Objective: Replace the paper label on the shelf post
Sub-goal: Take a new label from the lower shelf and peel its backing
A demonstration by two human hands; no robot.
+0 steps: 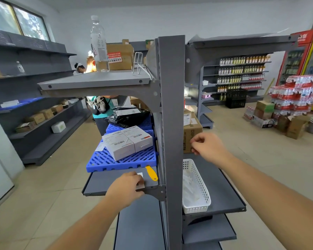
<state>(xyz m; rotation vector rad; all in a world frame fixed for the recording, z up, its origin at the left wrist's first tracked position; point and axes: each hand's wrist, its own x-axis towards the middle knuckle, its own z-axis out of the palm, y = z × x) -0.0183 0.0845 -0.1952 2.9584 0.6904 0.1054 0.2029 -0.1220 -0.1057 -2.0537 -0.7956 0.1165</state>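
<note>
The grey shelf post [172,109] rises in the middle of the view; I see no label on its face. My left hand [126,186] rests on the left middle shelf [98,183], fingers closed over a small white paper label [140,175] and a brownish piece beneath it. A yellow scraper [151,173] lies just right of that hand. My right hand [208,147] hovers to the right of the post, in front of a cardboard box [192,134], fingers curled and pinched; whether anything is in it I cannot make out.
A blue plastic pallet [123,161] with white parcels sits behind my left hand. A white perforated basket [197,188] stands on the right shelf. A water bottle [98,46] is on the top shelf. A person stands behind the shelving at left. Stacked drink packs fill the far right.
</note>
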